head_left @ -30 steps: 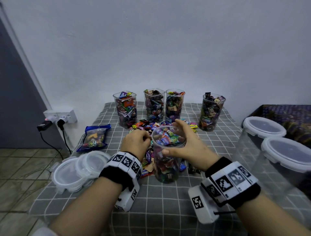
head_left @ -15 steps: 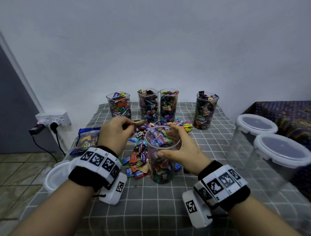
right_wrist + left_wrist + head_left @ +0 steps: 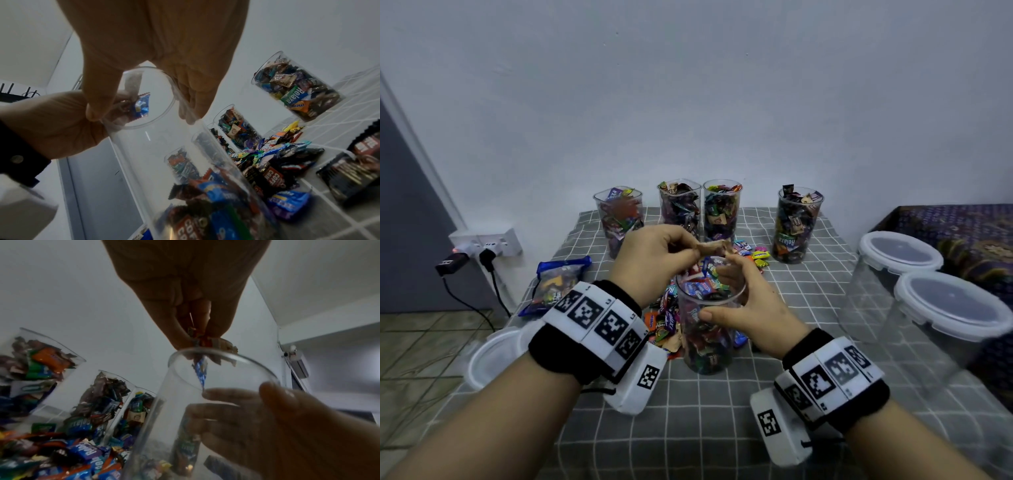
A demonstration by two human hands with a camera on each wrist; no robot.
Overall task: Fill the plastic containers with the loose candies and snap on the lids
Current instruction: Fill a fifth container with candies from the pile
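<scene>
Since 0.5 s ago: left hand [image 3: 654,260] lifted from loose candies [image 3: 666,320] on surface, now pinching a few wrapped candies [image 3: 710,247] right above rim of clear cup [image 3: 707,329], w/ 1 blue wrapper hanging inside the mouth; drop looks imminent. Right hand [image 3: 743,308] clamped round cup's upper wall, steadying it on checked cloth [image 3: 688,425]. Cup approx 3/4 full, no lid. 4 filled cups [image 3: 796,224] in back row, unlidded. Loose lids [image 3: 493,356] at left edge; 2 lidded containers [image 3: 941,329] at right, apparently empty.
</scene>
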